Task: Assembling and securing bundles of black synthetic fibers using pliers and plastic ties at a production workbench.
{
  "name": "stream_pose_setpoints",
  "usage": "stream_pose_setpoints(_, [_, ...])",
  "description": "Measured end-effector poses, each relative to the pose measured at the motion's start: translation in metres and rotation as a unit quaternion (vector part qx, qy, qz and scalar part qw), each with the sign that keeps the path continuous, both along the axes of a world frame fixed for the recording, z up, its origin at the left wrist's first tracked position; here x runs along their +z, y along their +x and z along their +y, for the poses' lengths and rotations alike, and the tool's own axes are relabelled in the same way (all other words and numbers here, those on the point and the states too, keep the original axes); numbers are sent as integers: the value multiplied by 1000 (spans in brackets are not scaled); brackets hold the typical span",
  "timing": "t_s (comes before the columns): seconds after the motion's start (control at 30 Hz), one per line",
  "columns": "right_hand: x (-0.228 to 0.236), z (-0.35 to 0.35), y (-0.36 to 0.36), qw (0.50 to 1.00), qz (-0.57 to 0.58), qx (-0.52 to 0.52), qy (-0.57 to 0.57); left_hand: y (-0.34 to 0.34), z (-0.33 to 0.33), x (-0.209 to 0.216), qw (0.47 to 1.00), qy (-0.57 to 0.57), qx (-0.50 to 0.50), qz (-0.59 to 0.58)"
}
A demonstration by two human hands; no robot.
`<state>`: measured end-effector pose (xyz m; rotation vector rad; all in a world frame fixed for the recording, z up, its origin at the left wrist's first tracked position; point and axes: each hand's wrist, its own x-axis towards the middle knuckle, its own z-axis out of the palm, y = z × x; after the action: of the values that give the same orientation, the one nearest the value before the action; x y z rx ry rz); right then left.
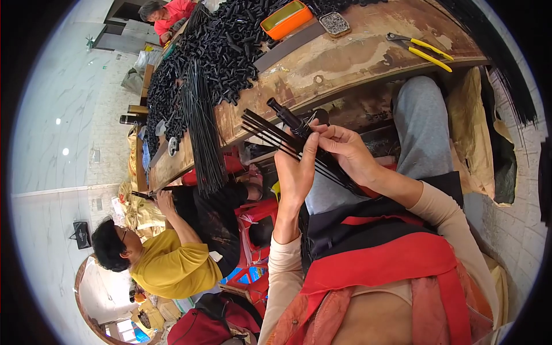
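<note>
My left hand (296, 178) is closed round a spread of thin black rods (261, 127), which stick out past it at upper left and run down behind it toward my lap. Against these rods stands a stepped black plastic tube (287, 117), tilted to the upper left. My right hand (348, 152) has its thumb and fingers pinched at the tube's lower end, close to the left thumb. What exactly lies between the right fingertips is partly hidden. A dark round piece (321, 117) shows just behind the right fingers.
On the wooden workbench (345, 63) lie a heap of short black tubes (230, 43), a bundle of thin black rods (202, 132), an orange box (286, 20), a small tray of metal bits (334, 24) and yellow-handled pliers (422, 50). Co-workers sit at left (172, 259) and far left (172, 14).
</note>
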<state>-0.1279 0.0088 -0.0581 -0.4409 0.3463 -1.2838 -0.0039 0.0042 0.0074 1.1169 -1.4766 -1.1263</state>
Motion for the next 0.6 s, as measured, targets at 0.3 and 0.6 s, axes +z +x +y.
stream_pose_setpoints(0.3, [-4,9,3,1000,10,-24,-7,3,1,-2,997,41,3,64])
stream_pose_setpoints(0.6, [1,8,5,995,88,-21,-42,2,6,-6,997,-18,40,-71])
